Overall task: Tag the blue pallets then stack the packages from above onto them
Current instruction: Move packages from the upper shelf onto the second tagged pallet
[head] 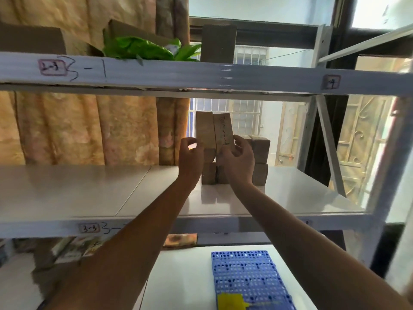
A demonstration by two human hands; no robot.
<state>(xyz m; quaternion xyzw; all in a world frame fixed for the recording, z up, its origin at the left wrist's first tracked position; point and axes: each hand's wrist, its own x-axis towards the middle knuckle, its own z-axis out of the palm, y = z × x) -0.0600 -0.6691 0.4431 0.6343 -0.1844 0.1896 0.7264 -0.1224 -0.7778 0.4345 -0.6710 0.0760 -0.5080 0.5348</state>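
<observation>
Backlit window makes the brown packages dark, markings on them unreadable; lower stack partly hidden behind both hands. Blue pallet (250,278) lies on the white counter (183,276) below the shelf, cut off at the bottom edge, yellow tag (230,301) on its near end. Middle shelf (89,193) holds the package stack (260,162); two tall packages (214,128) stand upright on top, leaning together. Left hand (190,159) curled at the left package's side, fingers part open (contact hard to tell). Right hand (238,157) wraps the right package, thumb on its scribbled face. Upper shelf carries a green bag (138,49) and cardboard boxes (218,42). Shelf beam (201,73) crosses the view.
</observation>
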